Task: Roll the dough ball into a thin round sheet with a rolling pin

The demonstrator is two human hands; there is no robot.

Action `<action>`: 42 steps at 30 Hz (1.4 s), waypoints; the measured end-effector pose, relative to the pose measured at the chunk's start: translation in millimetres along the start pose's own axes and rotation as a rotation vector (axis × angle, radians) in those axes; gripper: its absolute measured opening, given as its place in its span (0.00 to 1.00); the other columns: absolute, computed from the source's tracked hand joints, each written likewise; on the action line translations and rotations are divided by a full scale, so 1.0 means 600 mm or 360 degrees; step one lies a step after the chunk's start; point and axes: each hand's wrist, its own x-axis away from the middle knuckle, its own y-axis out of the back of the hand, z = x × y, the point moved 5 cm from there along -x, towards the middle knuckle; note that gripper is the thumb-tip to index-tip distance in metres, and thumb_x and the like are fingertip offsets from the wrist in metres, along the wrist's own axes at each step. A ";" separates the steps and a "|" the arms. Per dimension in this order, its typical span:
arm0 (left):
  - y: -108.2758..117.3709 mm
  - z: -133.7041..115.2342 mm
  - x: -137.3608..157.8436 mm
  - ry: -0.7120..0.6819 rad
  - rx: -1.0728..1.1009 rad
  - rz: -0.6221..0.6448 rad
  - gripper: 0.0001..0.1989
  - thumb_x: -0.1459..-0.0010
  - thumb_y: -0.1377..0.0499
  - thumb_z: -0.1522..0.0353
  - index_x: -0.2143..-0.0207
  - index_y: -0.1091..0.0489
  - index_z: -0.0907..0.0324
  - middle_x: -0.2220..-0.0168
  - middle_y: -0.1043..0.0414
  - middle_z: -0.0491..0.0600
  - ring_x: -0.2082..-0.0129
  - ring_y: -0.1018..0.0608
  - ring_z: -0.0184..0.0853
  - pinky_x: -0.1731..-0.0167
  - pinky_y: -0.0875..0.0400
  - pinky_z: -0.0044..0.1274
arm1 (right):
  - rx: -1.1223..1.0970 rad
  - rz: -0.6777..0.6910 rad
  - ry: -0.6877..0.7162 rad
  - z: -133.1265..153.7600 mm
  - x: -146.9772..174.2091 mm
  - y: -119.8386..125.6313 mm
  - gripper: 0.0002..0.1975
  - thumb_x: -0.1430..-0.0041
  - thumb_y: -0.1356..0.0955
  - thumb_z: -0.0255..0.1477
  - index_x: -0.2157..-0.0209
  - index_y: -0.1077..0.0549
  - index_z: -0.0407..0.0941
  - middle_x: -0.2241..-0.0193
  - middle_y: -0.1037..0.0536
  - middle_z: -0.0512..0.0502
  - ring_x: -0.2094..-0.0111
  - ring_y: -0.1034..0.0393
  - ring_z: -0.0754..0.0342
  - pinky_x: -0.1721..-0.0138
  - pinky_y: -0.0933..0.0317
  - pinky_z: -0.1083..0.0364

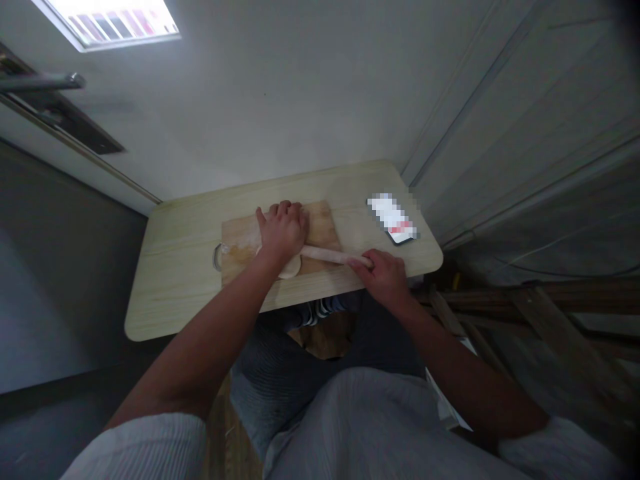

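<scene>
A light wooden rolling pin (330, 255) slants across a wooden cutting board (323, 220). My right hand (385, 277) is closed around the pin's right end, near the table's front edge. My left hand (284, 230) lies over the middle of the board with its fingers stretched and somewhat apart. The pin's left part disappears beneath or behind this hand, so whether the palm presses on it is hidden. A flat, pale round of dough (291, 268) shows beside my left wrist, partly covered by the hand and forearm. Whitish flour (245, 241) dusts the board's left side.
The board lies on a light wood-grain table (175, 260) with rounded corners. A metal ring handle (217, 257) sticks out at the board's left. To the right rests a lit phone (393, 219). A pale door with a lever handle (43, 82) rises behind; wooden beams (500, 300) stand at right.
</scene>
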 end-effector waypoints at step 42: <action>-0.019 -0.001 0.025 -0.0099 0.0030 0.0237 0.27 0.31 0.60 0.54 0.33 0.42 0.47 0.32 0.42 0.52 0.32 0.43 0.52 0.36 0.62 0.56 | -0.0078 0.0486 -0.0328 0.012 0.091 0.005 0.22 0.32 0.40 0.50 0.58 0.29 0.48 0.71 0.19 0.46 0.70 0.24 0.48 0.71 0.47 0.56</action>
